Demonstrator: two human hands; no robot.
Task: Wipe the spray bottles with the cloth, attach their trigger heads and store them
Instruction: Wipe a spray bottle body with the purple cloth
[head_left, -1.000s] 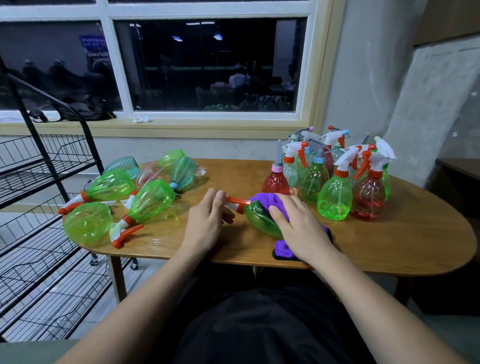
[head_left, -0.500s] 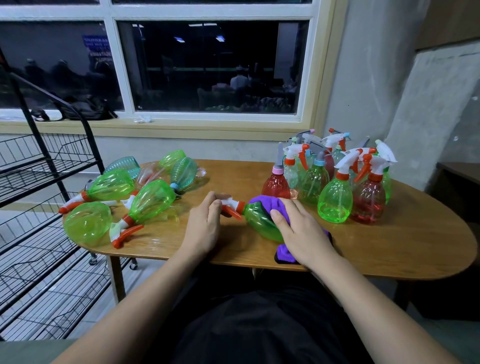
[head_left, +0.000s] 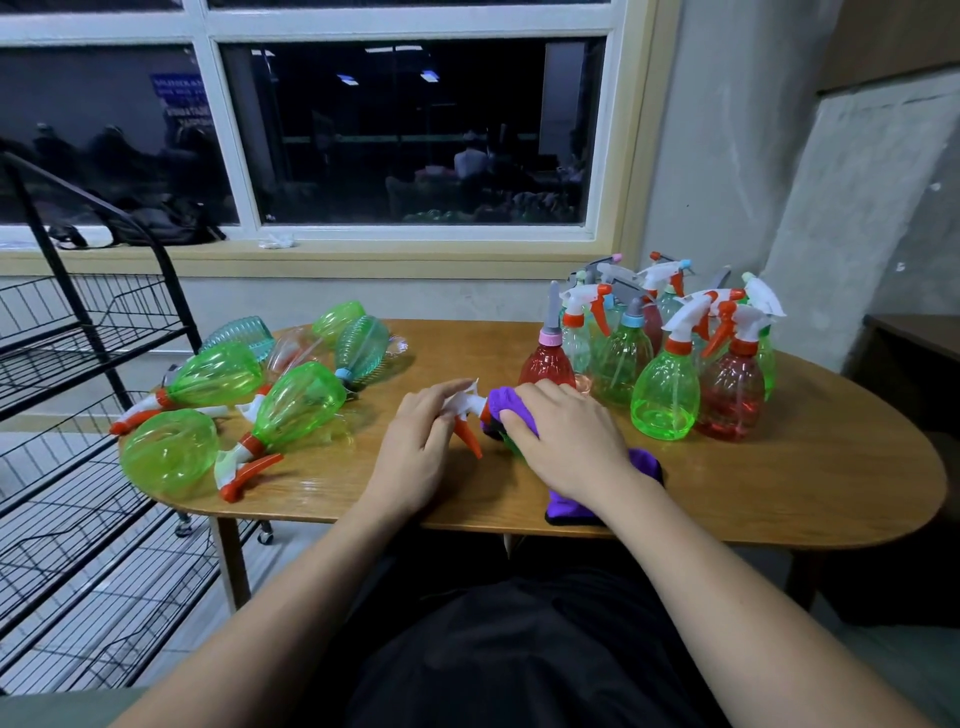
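Left hand (head_left: 421, 452) grips the trigger head (head_left: 464, 410), pointing to 9 o'clock. Right hand (head_left: 566, 441) clamps the purple cloth (head_left: 506, 410) over the lying green bottle (head_left: 511, 449) at the tabletop's (head_left: 779, 499) 6 o'clock edge. A hard wipe toward 2 o'clock could topple the standing bottles (head_left: 665, 395) there.

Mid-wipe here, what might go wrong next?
The right hand, holding the purple cloth, works close to the upright red bottle; a wide stroke might topple it.
The cloth's tail reaches the table edge and might slide off.
The left hand holds only the trigger head, so the lying bottle may roll.
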